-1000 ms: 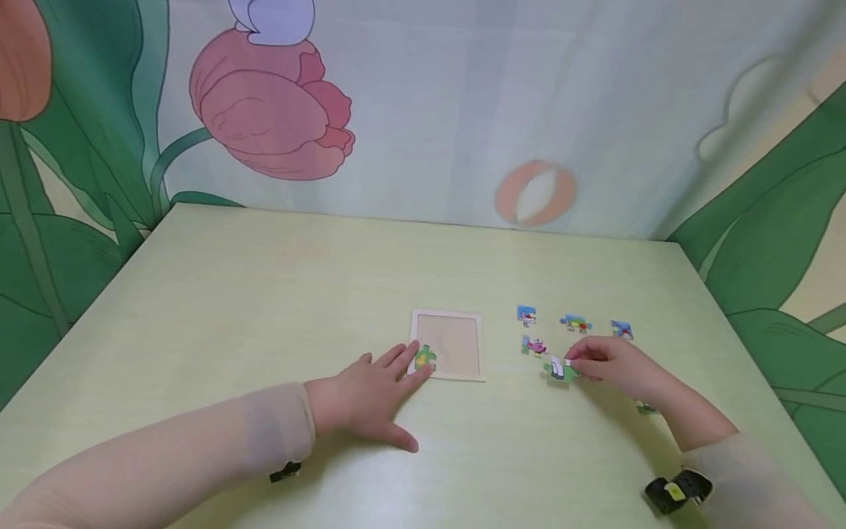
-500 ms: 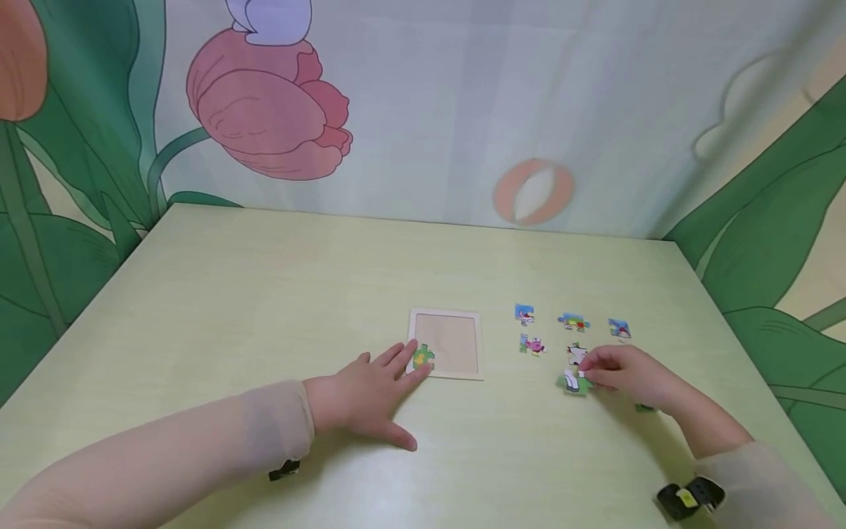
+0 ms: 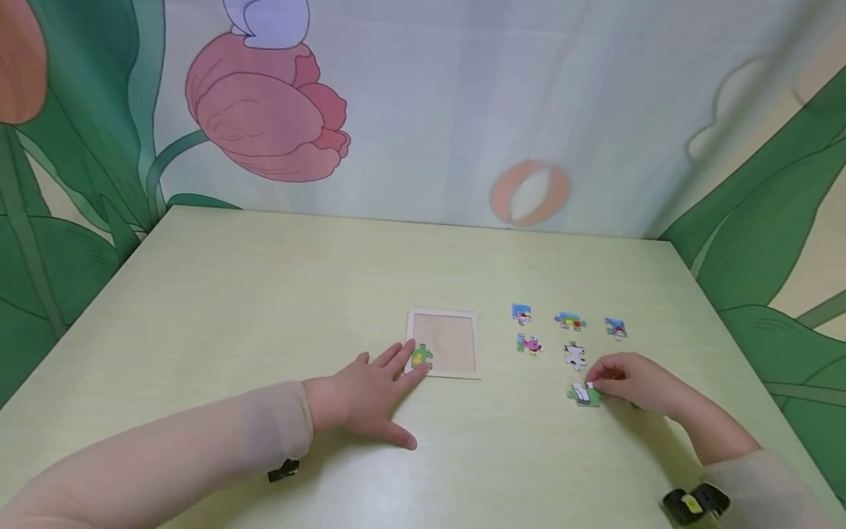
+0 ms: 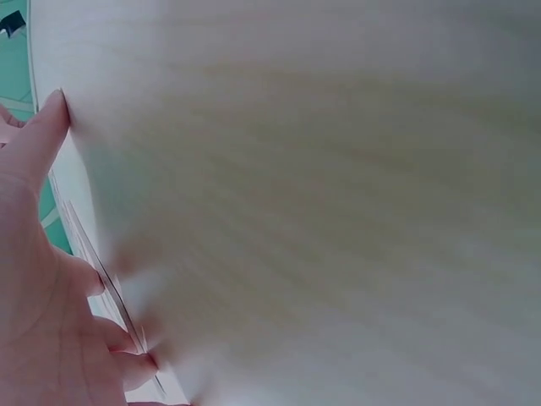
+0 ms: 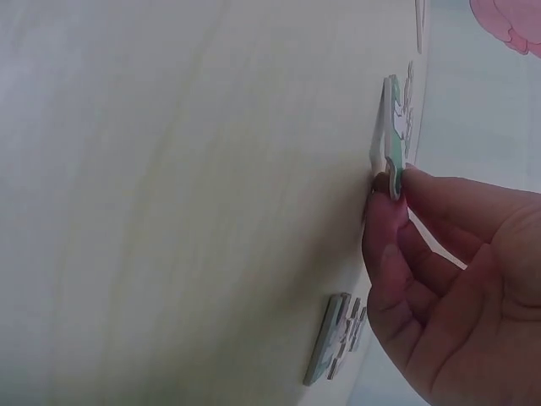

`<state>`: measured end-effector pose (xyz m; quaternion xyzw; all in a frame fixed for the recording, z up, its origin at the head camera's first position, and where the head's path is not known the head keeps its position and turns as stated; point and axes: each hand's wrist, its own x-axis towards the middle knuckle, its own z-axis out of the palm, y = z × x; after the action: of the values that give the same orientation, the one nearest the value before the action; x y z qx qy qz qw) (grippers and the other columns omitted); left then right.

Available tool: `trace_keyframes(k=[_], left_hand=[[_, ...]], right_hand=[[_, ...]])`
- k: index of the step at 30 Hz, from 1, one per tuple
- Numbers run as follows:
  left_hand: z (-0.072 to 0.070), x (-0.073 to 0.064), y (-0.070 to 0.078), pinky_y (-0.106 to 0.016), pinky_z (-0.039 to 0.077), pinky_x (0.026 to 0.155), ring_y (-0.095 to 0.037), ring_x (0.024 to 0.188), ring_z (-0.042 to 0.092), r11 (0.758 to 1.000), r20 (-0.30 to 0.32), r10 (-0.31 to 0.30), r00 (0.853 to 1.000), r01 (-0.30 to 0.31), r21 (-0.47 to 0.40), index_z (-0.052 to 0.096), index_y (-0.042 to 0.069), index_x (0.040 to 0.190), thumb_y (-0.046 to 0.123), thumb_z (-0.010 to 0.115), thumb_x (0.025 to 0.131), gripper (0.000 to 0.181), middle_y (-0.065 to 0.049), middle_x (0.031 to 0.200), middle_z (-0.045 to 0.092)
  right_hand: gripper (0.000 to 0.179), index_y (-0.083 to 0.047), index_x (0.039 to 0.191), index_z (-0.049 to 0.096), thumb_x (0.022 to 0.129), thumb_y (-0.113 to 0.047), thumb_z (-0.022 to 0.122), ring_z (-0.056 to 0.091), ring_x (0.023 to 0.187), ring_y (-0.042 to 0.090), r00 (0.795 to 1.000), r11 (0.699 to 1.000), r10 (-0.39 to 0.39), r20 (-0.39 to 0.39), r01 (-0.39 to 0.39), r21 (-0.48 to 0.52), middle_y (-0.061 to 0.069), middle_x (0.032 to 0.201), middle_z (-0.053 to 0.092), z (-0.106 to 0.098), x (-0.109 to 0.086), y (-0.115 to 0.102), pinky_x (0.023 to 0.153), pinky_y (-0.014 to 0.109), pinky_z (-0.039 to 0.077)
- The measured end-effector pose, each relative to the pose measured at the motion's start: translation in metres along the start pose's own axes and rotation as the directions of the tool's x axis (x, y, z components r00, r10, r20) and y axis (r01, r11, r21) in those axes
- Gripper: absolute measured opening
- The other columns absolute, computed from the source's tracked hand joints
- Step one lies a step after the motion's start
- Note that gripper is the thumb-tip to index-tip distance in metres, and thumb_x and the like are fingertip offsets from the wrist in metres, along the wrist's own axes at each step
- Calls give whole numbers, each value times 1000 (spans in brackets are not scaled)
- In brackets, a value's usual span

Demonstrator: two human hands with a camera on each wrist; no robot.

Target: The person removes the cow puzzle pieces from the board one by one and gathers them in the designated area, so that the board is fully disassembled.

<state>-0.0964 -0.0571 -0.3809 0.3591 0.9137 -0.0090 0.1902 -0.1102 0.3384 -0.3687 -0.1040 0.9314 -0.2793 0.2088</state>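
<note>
My right hand (image 3: 637, 382) pinches a green-and-white jigsaw piece (image 3: 584, 394) between thumb and fingertips, low over the table. In the right wrist view that jigsaw piece (image 5: 394, 139) appears edge-on, slightly off the surface. Just beyond it lies a white jigsaw piece (image 3: 575, 356). My left hand (image 3: 370, 397) is spread flat, its fingertips resting on the lower left of a shallow puzzle tray (image 3: 446, 375) with a pale rim. One green jigsaw piece with a yellow figure (image 3: 421, 357) sits in the tray's lower left corner, between the fingers.
A pink-figured piece (image 3: 529, 344) lies right of the tray. Behind it runs a row of blue-topped pieces: one at left (image 3: 521, 314), one in the middle (image 3: 570, 321), one at right (image 3: 616, 328). Another piece (image 5: 328, 342) lies beside my right hand, mostly hidden in the head view.
My right hand has carried the green-and-white jigsaw piece rightward and nearer to me, uncovering the white piece behind it. My left hand has stayed on the tray.
</note>
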Motion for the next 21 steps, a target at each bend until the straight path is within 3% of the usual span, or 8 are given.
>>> trace_keyframes(k=[12,16,21], left_hand=[[0,0,-4,-55,24,104,-29,141,5,1000,15,4,1000,-3,-31,11,22,151,72,52,77,98,-14,155,-3],[0,-3,-7,-54,24,105,-29,141,6,1000,14,11,1000,-11,-30,13,24,151,69,52,79,93,-13,156,-1],[-2,-6,-7,-53,24,105,-29,141,8,1000,16,7,1000,-7,-2,16,28,150,69,51,80,88,-13,156,2]], right_hand=[[10,-8,96,66,91,-14,61,49,80,19,999,997,18,-49,-22,-74,1,87,59,-2,4,-4,68,34,44],[11,-9,97,66,92,-16,59,51,81,19,998,999,2,-57,-4,-43,1,89,60,3,15,-16,72,33,45],[14,-7,100,65,93,-15,58,55,79,18,996,997,-72,-54,73,18,3,91,62,16,38,-44,70,32,47]])
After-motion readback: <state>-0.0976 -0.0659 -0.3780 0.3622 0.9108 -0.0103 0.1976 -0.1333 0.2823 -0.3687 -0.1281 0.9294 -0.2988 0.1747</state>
